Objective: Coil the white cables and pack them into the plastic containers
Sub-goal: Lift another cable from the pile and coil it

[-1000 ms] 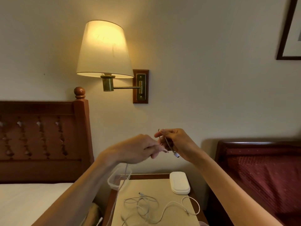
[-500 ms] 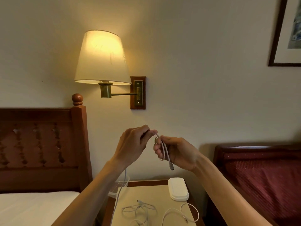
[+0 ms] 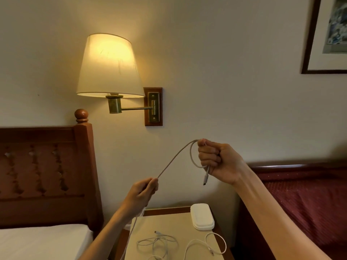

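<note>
My right hand (image 3: 217, 162) is raised in a fist and grips one loop of a white cable (image 3: 174, 159), whose plug end hangs down below the fist. From there the cable slants down-left to my left hand (image 3: 141, 194), which pinches it; the rest drops past my wrist toward the nightstand. Two more loose white cables (image 3: 159, 243) (image 3: 208, 244) lie tangled on the tan nightstand top (image 3: 169, 222). A white closed plastic container (image 3: 202, 216) sits at the back right of the nightstand. A clear container is mostly hidden behind my left wrist.
A lit wall lamp (image 3: 109, 66) on a brass arm hangs above the hands. A wooden headboard (image 3: 47, 166) and white mattress (image 3: 41, 241) stand to the left; a bed with a dark red cover (image 3: 304, 199) lies to the right. A framed picture (image 3: 330, 34) hangs top right.
My hands, close together before, have drawn apart: the left slid down and left along the cable while the right holds the loop higher. The view tilted slightly up.
</note>
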